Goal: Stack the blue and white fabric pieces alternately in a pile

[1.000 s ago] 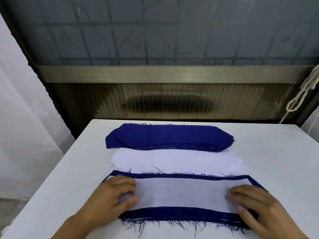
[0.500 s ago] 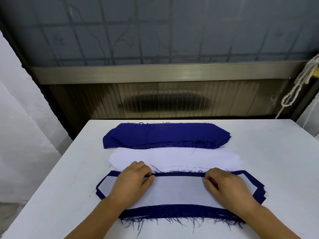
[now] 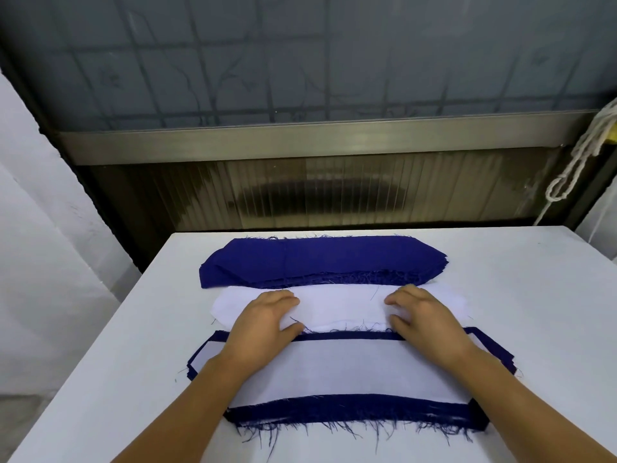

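Nearest me lies the mixed pile [image 3: 340, 372], a white piece on top with frayed blue edges showing around it. Behind it sits a stack of white fabric pieces [image 3: 340, 305], and farthest back a stack of blue fabric pieces [image 3: 320, 260]. My left hand [image 3: 267, 320] rests on the left part of the white stack, fingers lightly bent, thumb at its near edge. My right hand [image 3: 424, 315] rests on the right part of the same stack in the same way. Whether either hand pinches a piece is not visible.
Everything lies on a white table [image 3: 117, 379] whose far edge meets a dark ribbed panel and a metal rail [image 3: 320, 137]. A white knotted rope [image 3: 574, 168] hangs at the right. A white wall stands to the left.
Both hands have moved away from me, from the white top piece of the near pile onto the white stack behind it.
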